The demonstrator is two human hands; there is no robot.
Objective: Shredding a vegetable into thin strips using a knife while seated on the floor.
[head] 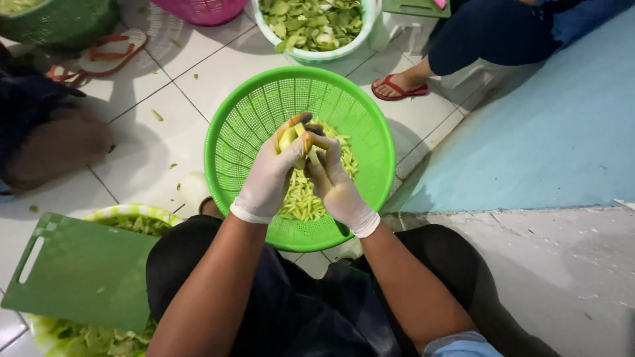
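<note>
**Gloved hands work a fruit piece over a green basket**

Knees in dark cloth fill the bottom edge, with both forearms reaching out from them. Held up between the two hands is a yellow-green fruit piece [292, 137], directly above the round green basket [246, 125]. The left hand [270, 177], in a white glove, wraps around the piece from the side, its grip pressed around it. The right hand [337, 186], also gloved, pinches at the piece's near side with its fingertips; whether it holds a blade there is hidden by the fingers. Pale green strips [305, 198] are piled in the basket under the hands, partly covered by them.

Out on the tiled floor, a green cutting board [83, 271] lies over a bowl of peelings [129, 213] at the near left corner, hiding most of it. A white tub of cut green pieces [316, 30] is cut off at the far edge. Beside it another person's foot in a red sandal [397, 86] shows.
</note>
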